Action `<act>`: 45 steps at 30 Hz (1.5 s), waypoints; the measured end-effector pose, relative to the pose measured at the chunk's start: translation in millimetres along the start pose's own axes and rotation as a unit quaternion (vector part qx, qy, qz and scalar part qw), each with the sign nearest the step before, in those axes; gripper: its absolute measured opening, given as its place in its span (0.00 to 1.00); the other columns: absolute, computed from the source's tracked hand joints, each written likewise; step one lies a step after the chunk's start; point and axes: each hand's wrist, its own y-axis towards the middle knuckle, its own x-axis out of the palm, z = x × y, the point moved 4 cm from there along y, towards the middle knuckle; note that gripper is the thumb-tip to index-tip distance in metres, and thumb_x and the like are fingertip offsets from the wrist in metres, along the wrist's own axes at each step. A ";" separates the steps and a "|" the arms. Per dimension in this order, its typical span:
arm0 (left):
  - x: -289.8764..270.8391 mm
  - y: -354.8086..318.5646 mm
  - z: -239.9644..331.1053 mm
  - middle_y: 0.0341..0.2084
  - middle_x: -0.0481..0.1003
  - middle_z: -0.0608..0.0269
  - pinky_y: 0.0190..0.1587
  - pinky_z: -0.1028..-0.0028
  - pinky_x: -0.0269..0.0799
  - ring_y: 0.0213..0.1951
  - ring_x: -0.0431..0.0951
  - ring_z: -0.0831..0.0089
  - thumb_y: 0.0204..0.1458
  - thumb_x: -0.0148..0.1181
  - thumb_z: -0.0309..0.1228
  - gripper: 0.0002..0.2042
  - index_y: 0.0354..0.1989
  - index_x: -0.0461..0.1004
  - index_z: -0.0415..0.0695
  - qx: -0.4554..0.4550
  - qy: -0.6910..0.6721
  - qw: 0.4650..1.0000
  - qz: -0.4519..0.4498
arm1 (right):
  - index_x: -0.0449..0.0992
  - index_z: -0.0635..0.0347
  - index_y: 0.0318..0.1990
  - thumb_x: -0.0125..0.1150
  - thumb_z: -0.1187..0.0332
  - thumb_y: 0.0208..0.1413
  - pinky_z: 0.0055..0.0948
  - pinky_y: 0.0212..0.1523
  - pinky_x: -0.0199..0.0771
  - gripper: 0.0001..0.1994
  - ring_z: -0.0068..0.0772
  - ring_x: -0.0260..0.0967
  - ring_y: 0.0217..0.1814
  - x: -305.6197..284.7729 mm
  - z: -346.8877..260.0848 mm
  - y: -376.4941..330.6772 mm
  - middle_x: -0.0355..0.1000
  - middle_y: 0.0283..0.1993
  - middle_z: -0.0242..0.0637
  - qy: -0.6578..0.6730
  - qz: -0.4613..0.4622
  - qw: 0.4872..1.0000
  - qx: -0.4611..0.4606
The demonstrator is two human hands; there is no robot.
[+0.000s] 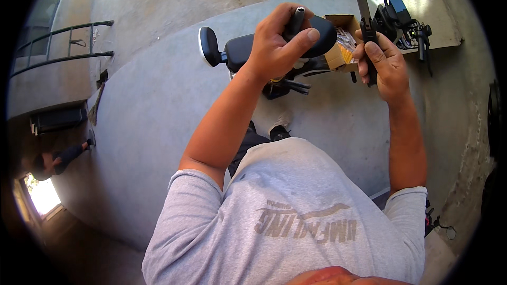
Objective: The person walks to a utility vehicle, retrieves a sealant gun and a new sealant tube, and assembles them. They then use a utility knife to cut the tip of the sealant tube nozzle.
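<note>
My left hand (275, 47) is closed around a short dark rod with a hollow silver end (298, 17); its exact kind does not show. Raised at the right, my right hand (390, 64) grips the black handle of a box cutter (360, 0). Its long, flat, dark blade is out and points away from me. Both hands are held above a parked electric scooter with a black seat (240, 53). Just left of the box cutter, an open cardboard box (334, 55) holds several small packets and a yellow item.
The scooter's handlebar (422, 39) and a small dark screen (400, 10) stand at the far right. A padded backrest (209, 46) rises at the seat's left end. Green metal railings (68, 42) are at the far left, with a person (58, 161) below them on the grey floor (142, 142).
</note>
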 end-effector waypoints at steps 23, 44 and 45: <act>15.7 9.7 3.6 0.35 0.75 0.68 0.40 0.78 0.69 0.35 0.71 0.81 0.63 0.69 0.43 0.20 0.52 0.75 0.39 -0.064 -0.060 0.996 -0.035 | 0.73 0.62 0.64 0.56 0.61 0.74 0.26 0.37 0.72 0.18 0.21 0.70 0.36 26.8 -42.9 23.6 0.75 0.40 0.32 -0.203 -0.046 0.971 -0.118; 29.3 6.4 -8.9 0.34 0.82 0.60 0.41 0.68 0.77 0.36 0.83 0.68 0.66 0.65 0.51 0.23 0.50 0.78 0.40 -0.093 -0.059 0.994 -0.008 | 0.83 0.55 0.55 0.67 0.63 0.64 0.42 0.33 0.76 0.15 0.47 0.78 0.33 51.5 -77.0 29.9 0.77 0.34 0.41 -0.543 -0.021 0.786 -0.296; 30.0 6.0 -9.3 0.34 0.82 0.59 0.41 0.68 0.77 0.36 0.83 0.67 0.66 0.65 0.51 0.22 0.50 0.78 0.41 -0.094 -0.057 0.994 -0.010 | 0.83 0.55 0.55 0.67 0.63 0.64 0.42 0.33 0.77 0.15 0.47 0.78 0.33 51.3 -76.7 29.8 0.78 0.34 0.42 -0.540 -0.022 0.787 -0.296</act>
